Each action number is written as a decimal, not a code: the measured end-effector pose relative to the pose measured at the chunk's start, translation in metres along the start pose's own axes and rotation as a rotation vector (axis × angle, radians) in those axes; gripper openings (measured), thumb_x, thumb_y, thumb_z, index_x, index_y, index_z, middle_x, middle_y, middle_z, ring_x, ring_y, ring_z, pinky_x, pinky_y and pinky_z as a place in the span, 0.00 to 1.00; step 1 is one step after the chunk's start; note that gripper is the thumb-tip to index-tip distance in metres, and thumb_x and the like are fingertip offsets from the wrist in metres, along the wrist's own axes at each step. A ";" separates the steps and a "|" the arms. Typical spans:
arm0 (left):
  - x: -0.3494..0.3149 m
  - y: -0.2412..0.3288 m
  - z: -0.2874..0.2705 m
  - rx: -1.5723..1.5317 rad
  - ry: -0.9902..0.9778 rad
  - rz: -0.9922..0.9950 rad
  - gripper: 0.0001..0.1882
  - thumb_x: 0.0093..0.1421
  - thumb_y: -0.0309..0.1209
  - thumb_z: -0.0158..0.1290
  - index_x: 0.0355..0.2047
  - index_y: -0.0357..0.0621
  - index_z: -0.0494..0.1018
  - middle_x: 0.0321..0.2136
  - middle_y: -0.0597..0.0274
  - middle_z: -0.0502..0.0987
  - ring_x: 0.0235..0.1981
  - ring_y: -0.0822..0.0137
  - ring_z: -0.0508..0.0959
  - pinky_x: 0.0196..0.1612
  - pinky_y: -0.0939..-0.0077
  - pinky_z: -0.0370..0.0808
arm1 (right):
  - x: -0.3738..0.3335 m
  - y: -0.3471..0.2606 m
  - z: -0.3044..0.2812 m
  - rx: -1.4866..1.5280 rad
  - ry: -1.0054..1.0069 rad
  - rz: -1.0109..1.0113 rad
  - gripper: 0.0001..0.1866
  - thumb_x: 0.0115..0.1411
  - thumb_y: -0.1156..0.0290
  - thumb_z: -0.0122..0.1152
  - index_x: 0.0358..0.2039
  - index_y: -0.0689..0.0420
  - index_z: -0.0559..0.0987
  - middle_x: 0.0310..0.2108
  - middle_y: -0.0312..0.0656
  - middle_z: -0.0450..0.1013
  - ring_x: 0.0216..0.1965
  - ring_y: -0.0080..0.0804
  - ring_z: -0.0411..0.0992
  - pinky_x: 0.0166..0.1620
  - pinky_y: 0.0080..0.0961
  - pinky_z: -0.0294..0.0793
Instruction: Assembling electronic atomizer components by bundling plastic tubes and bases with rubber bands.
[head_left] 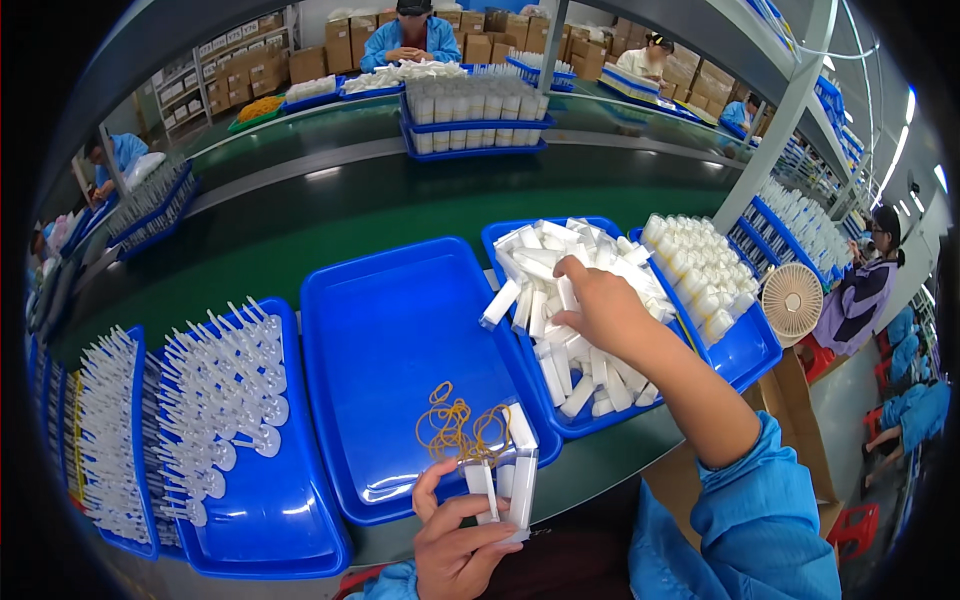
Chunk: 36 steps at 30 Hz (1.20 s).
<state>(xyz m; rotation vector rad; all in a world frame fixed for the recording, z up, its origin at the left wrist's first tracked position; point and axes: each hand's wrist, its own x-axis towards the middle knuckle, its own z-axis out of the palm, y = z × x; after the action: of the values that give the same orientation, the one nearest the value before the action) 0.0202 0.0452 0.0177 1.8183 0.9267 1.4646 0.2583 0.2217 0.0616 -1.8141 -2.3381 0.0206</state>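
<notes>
My left hand (462, 548) is closed round a few white rectangular tubes with clear ends (522, 490), held upright in a small bunch over the near edge of a blue tray (390, 300). In that tray, just beyond the bunch, lies a tangle of tan rubber bands (447, 428). To the right, my right hand (610, 308) is over a second blue tray (572, 428) heaped with loose white tubes (600, 375). Its thumb and forefinger pinch one white tube (567, 294) at the top of the heap.
At the left, blue trays (310, 520) hold rows of clear stemmed plastic parts (215, 400). Bundled white tubes (700, 265) fill a tray at the right, near a beige fan (792, 303). Beyond the green belt (330, 210), co-workers sit behind stacked trays (475, 125). A metal post (770, 140) stands at the right.
</notes>
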 end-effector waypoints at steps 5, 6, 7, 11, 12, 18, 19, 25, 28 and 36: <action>0.001 -0.003 -0.002 -0.001 -0.002 0.016 0.06 0.42 0.29 0.60 0.23 0.45 0.77 0.28 0.61 0.74 0.46 0.48 0.67 0.54 0.49 0.53 | -0.018 -0.013 -0.016 0.430 -0.049 -0.007 0.30 0.48 0.79 0.60 0.51 0.52 0.60 0.28 0.42 0.71 0.27 0.33 0.74 0.28 0.25 0.70; 0.002 -0.005 -0.002 -0.017 0.003 0.023 0.06 0.42 0.29 0.61 0.23 0.46 0.77 0.28 0.61 0.74 0.46 0.49 0.67 0.54 0.49 0.52 | -0.026 -0.022 -0.020 0.658 -0.128 0.013 0.31 0.48 0.79 0.61 0.52 0.52 0.59 0.29 0.41 0.71 0.26 0.30 0.73 0.26 0.21 0.70; 0.001 -0.008 -0.001 -0.031 0.008 0.030 0.06 0.42 0.30 0.61 0.23 0.47 0.77 0.28 0.62 0.74 0.45 0.49 0.67 0.55 0.49 0.52 | -0.034 -0.032 -0.025 0.885 -0.211 0.036 0.32 0.49 0.79 0.61 0.52 0.52 0.58 0.30 0.41 0.71 0.26 0.26 0.73 0.25 0.18 0.69; -0.005 -0.017 -0.002 -0.033 -0.103 0.007 0.10 0.42 0.36 0.63 0.28 0.59 0.80 0.35 0.74 0.77 0.53 0.52 0.61 0.56 0.54 0.46 | -0.064 -0.062 -0.023 1.573 -0.530 0.011 0.27 0.53 0.76 0.59 0.50 0.54 0.57 0.33 0.43 0.69 0.26 0.20 0.70 0.22 0.13 0.65; -0.004 -0.013 -0.002 -0.041 -0.106 -0.008 0.10 0.42 0.36 0.63 0.28 0.61 0.80 0.34 0.76 0.77 0.53 0.52 0.61 0.56 0.54 0.45 | -0.068 -0.064 -0.016 1.646 -0.530 0.050 0.23 0.54 0.75 0.58 0.47 0.54 0.58 0.31 0.42 0.70 0.26 0.20 0.69 0.23 0.13 0.65; 0.001 -0.008 0.001 -0.045 -0.085 0.027 0.08 0.41 0.33 0.62 0.25 0.53 0.79 0.29 0.68 0.75 0.48 0.51 0.65 0.55 0.50 0.50 | -0.069 -0.066 0.001 1.860 -0.632 0.086 0.11 0.57 0.70 0.56 0.37 0.55 0.65 0.30 0.39 0.72 0.27 0.19 0.68 0.27 0.13 0.62; 0.003 -0.006 0.002 -0.033 -0.073 0.047 0.07 0.41 0.31 0.61 0.23 0.48 0.78 0.27 0.64 0.75 0.45 0.50 0.68 0.54 0.49 0.53 | -0.069 -0.064 0.002 1.877 -0.659 0.079 0.10 0.58 0.70 0.56 0.36 0.55 0.66 0.30 0.39 0.72 0.28 0.19 0.67 0.27 0.13 0.62; 0.003 -0.003 0.000 -0.028 -0.094 0.062 0.08 0.40 0.32 0.62 0.23 0.49 0.78 0.26 0.65 0.75 0.45 0.51 0.67 0.53 0.50 0.55 | -0.070 -0.054 0.008 1.814 -0.720 -0.038 0.10 0.58 0.69 0.55 0.36 0.57 0.67 0.34 0.46 0.70 0.32 0.23 0.68 0.30 0.15 0.67; 0.003 -0.003 0.000 -0.029 -0.112 0.052 0.08 0.40 0.32 0.62 0.23 0.50 0.78 0.27 0.66 0.75 0.46 0.50 0.67 0.53 0.50 0.54 | -0.072 -0.051 0.010 1.818 -0.721 -0.031 0.09 0.58 0.69 0.55 0.36 0.58 0.67 0.33 0.43 0.69 0.33 0.24 0.68 0.31 0.17 0.69; 0.001 -0.004 0.001 -0.093 -0.159 0.004 0.07 0.43 0.32 0.61 0.25 0.50 0.77 0.29 0.64 0.75 0.45 0.51 0.67 0.52 0.53 0.57 | -0.078 -0.061 -0.004 1.638 -0.639 0.070 0.11 0.58 0.69 0.56 0.37 0.58 0.66 0.30 0.37 0.69 0.31 0.21 0.70 0.31 0.17 0.70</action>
<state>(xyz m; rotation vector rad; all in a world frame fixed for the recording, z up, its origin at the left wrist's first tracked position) 0.0207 0.0484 0.0147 1.8389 0.7642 1.3218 0.2192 0.1304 0.0629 -0.9299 -1.3524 1.9948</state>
